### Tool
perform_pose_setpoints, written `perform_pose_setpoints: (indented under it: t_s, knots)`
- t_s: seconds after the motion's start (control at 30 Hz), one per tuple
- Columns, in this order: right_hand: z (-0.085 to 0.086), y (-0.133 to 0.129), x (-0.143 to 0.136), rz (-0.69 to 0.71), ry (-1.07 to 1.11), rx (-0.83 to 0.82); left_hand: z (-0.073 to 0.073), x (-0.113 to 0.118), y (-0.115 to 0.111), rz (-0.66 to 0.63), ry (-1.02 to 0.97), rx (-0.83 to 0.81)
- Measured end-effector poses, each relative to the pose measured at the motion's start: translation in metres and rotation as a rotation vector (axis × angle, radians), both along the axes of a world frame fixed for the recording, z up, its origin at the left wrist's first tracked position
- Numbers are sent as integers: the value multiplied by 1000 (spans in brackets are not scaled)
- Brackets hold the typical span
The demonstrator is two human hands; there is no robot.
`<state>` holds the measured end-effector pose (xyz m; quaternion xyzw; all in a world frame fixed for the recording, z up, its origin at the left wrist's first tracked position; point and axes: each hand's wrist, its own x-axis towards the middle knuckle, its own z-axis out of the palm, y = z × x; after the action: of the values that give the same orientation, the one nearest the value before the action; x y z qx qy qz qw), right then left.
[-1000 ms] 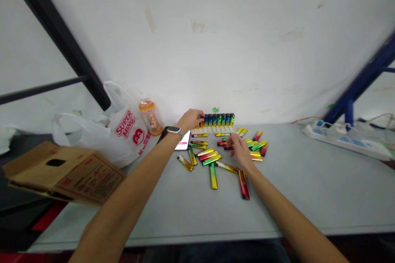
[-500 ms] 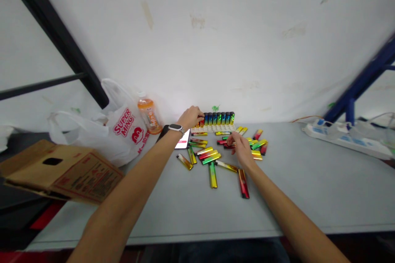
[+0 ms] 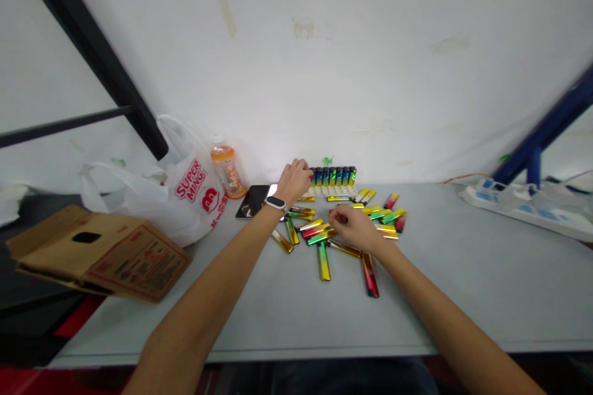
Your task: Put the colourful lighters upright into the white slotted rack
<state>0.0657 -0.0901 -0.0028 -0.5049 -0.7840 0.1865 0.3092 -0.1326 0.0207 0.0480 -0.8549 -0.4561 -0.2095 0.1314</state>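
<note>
My left hand [image 3: 295, 181] is closed at the left end of a row of upright lighters [image 3: 332, 176], its fingertips on a lighter with a red body [image 3: 311, 178], mostly hidden by the fingers. The row is blue and green with dark tops and stands in a white holder [image 3: 340, 191]. My right hand [image 3: 359, 227] is curled with thumb and fingers together just above the loose lighters; what is in it, if anything, is hidden. Near it lie a green-and-yellow lighter [image 3: 323, 261], a red lighter [image 3: 370, 274] and several more in yellow, red and green.
A dark phone [image 3: 254, 200] lies beside my left wrist. Behind it stand an orange drink bottle [image 3: 228, 171] and a white plastic bag [image 3: 185, 210], with an open cardboard box [image 3: 134, 259] at the left. A white power strip [image 3: 528, 207] is on the right of the grey table [image 3: 463, 296].
My right hand has moved left and slightly toward me over the loose lighters, its fingers curling more. My left hand stays by the row's left end. The view has shifted slightly.
</note>
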Motion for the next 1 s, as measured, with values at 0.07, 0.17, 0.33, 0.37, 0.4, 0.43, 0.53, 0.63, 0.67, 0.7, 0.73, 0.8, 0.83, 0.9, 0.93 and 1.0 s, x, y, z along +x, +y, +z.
perform_pose_setpoints:
  t_s: [0.07,0.17,0.33,0.37,0.4,0.43,0.53,0.63,0.67,0.7,0.73,0.8,0.83,0.9,0.93,1.0]
  knots:
    - [9,4,-1,76,-144,6,-1,0,-4,9,17,19]
    - [23,11,-5,153,-305,-12,-1,-2,-7,49,54,17]
    - [42,25,-15,214,-338,-77,0,-6,-5,78,56,-31]
    - [44,27,-18,223,-351,-86,0,-7,-5,76,42,-37]
    - [46,30,-21,230,-375,-90,0,-8,-5,74,19,-39]
    - [47,32,-24,237,-407,-92,-1,-9,-6,72,-16,-39]
    - [49,35,-33,234,-487,-107,-5,-14,-15,43,-226,-25]
    - [50,36,-40,238,-531,-111,-15,-20,-35,-24,-536,9]
    - [50,36,-41,244,-544,-107,-20,-21,-43,-38,-628,20]
    - [50,36,-41,246,-556,-105,-25,-23,-51,-35,-701,19]
    - [50,36,-41,244,-566,-106,-30,-25,-59,-23,-757,9]
    - [49,38,-36,235,-560,-115,-38,-27,-71,-4,-833,-4]
    - [48,39,-32,241,-536,-126,-41,-27,-76,-13,-845,-21]
    - [48,39,-21,278,-434,-161,-43,-27,-82,-46,-853,-52]
    - [47,38,-15,297,-363,-182,-43,-27,-84,-62,-853,-63]
    - [47,32,-2,305,-208,-218,-42,-25,-86,-80,-852,-74]
